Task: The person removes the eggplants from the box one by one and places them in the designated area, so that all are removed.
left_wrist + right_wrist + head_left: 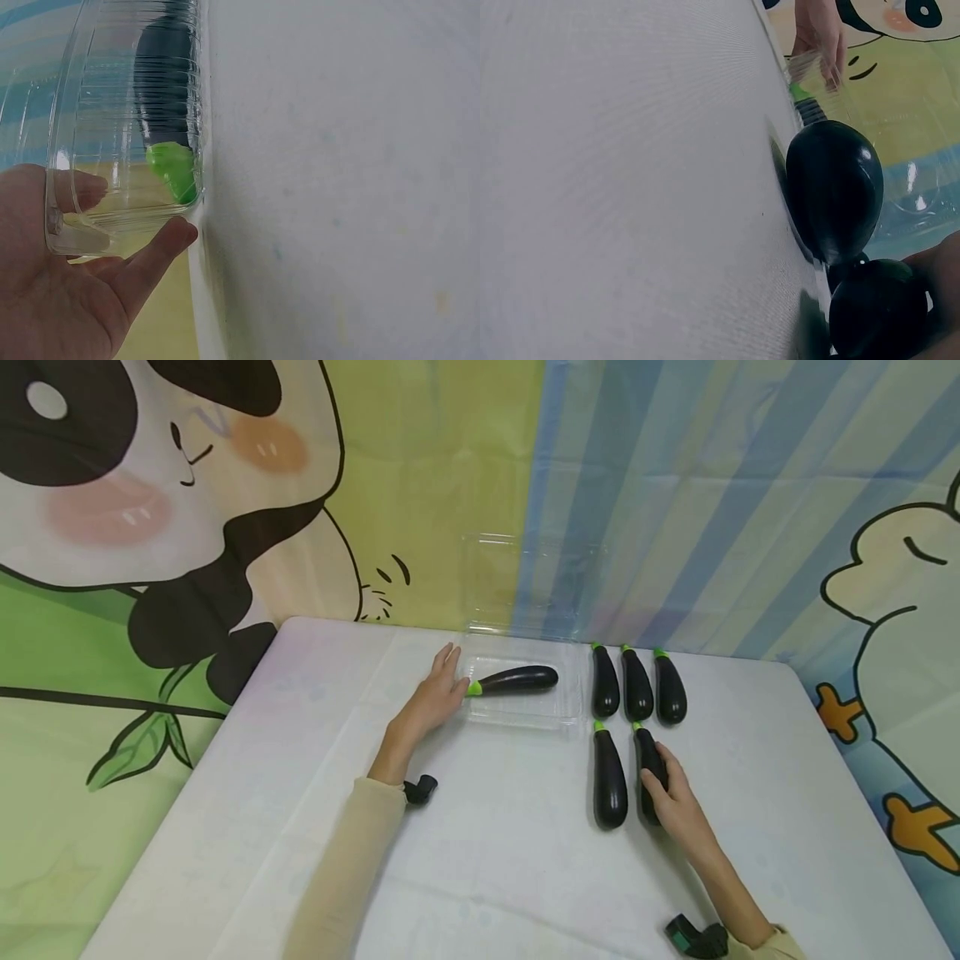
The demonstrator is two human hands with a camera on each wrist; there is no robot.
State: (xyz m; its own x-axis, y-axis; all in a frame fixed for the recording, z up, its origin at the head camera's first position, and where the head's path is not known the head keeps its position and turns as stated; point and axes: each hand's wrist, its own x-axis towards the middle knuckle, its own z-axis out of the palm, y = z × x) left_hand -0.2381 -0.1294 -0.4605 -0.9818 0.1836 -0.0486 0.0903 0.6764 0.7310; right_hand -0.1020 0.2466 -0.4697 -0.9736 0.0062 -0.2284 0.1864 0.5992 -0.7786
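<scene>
A clear plastic clamshell box (525, 722) lies with its lid (532, 581) raised at the back of the table. One dark eggplant with a green stem (519, 680) rests inside, lying sideways. My left hand (435, 693) touches the box's left end; in the left wrist view its thumb (161, 255) lies against the lower corner, by the eggplant's green tip (172, 169). My right hand (678, 802) grips an eggplant (651, 768) in the front row, thumb on one side and fingers on the other. Beside it lies another eggplant (611, 781), seen large in the right wrist view.
Three more eggplants stand in a back row right of the box: a left one (605, 683), a middle one (637, 685) and a right one (671, 689). Under everything is a white-covered table (480, 860), its back edge against a cartoon-printed cloth (442, 460).
</scene>
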